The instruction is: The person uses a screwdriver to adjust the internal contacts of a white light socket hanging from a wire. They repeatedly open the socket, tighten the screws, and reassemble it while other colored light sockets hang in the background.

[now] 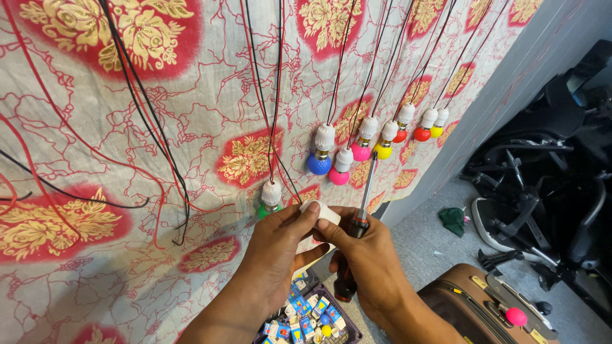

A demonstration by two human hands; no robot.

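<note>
My left hand (273, 255) and my right hand (370, 258) meet in front of a patterned red and cream cloth (95, 159) hung like a wall. Together they pinch a small white lamp holder (320, 212) between their fingertips. My right hand also grips a screwdriver (358, 223) with a dark handle, its shaft pointing up. Just left of the holder hangs a green bulb (269, 202) in a white holder on red and black wires (275, 95). A row of hanging coloured bulbs (344, 159), blue, pink, yellow and red, runs up to the right.
Below my hands a box (306, 322) holds several small cartons and bulbs. A brown suitcase (475, 309) with a pink bulb (515, 316) on it lies at the lower right. Black office chair parts (542, 191) and a green rag (453, 220) sit on the grey floor.
</note>
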